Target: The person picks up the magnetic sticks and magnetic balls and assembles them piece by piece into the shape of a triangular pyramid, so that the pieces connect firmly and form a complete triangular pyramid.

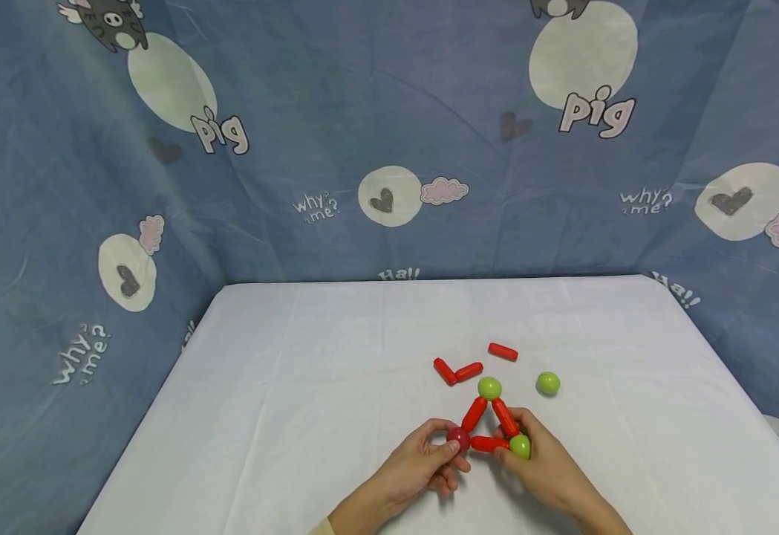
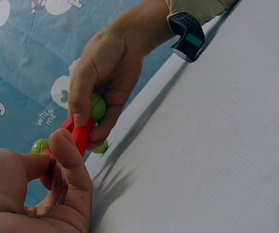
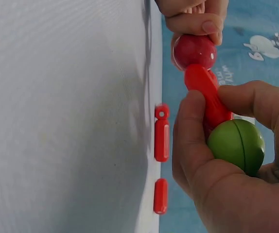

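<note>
My forearms [image 1: 606, 516] run out of the bottom of the head view; in the left wrist view my fingers [image 2: 76, 179] mask most of the red ball [image 1: 459, 435], and the overlapping red pieces there are hard to tell apart. My left hand [image 1: 419, 464] pinches that ball, thumb against fingers, while my right hand [image 1: 546, 464] closes thumb and fingertip on the near red rod [image 1: 488, 443], beside the green corner ball [image 1: 520, 446]. All form part of a triangle, the green top ball [image 1: 489, 388] farthest from me. Beyond, three loose red rods [image 1: 503, 351] and a loose green ball [image 1: 548, 383] lie on the white table [image 1: 309, 416].
</note>
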{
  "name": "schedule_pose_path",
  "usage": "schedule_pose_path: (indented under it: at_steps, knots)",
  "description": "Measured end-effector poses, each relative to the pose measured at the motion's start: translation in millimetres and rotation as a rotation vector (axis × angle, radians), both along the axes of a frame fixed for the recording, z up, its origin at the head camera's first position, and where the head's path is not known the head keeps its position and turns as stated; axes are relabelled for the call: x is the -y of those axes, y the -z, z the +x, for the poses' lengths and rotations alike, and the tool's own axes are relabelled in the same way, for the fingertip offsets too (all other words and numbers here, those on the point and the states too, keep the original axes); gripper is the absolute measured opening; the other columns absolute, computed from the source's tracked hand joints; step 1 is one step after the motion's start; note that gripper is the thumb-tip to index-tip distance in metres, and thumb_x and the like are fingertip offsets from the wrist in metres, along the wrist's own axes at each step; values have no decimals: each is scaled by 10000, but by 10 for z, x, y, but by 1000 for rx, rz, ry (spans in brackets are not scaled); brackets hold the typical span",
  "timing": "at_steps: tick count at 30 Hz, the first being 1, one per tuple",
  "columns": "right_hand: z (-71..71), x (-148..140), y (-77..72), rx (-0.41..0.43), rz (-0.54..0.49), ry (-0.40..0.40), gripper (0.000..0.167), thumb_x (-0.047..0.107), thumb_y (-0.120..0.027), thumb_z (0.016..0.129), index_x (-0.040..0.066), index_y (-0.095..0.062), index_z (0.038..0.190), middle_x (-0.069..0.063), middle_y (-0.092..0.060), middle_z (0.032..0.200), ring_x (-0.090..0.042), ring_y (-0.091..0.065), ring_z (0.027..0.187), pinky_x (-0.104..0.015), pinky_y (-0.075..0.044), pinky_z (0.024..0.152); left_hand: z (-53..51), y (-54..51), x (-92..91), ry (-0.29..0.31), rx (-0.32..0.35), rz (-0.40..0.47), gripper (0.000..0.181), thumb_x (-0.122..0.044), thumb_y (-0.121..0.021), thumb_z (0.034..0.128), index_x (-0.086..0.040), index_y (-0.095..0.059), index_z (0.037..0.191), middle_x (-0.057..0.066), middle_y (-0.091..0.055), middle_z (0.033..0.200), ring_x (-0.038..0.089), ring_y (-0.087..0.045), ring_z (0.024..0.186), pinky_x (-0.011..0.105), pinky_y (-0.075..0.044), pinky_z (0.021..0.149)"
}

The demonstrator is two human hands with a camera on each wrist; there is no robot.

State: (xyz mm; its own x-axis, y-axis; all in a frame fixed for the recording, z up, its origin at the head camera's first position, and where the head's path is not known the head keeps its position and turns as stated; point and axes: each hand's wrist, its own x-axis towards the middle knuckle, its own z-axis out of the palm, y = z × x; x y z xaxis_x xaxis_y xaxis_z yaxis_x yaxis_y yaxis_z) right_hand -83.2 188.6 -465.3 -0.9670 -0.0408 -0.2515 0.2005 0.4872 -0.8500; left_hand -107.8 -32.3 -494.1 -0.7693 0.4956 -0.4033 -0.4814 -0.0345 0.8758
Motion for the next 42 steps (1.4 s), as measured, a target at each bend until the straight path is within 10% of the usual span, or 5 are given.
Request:
schedule_pose_path:
  at_steps: [23,34,42]
  knots:
    - [-18,-24,42,15,-61,-8,517,103,-768,882,79,-550,1350,-9,-658,1092,-154,-586,1000,-312,-501,886,-2,7,11,16,-19,-11,361,-267,-633,1018,-117,-514,1325,13,-737,809,81,-613,558,193,-549,555]
    - [-21,-9,35,106,-84,-73,578,225,-791,886,76,-535,1383,-47,-647,1162,-198,-552,1036,-317,-458,827,74,-45,128,143,-455,-431,470,-326,-769,923,-164,-585,1325,-69,-645,695,63,-552,520,199,-452,494]
    - [-14,44,55,60,-5,-136,576,254,-783,896,69,-550,1389,-79,-626,1200,-226,-543,1045,-352,-503,855,139,-50,136,84,-813,-689,351,-323,-774,915,-130,-698,1199,-168,-506,597,-46,-435,534,150,-379,509]
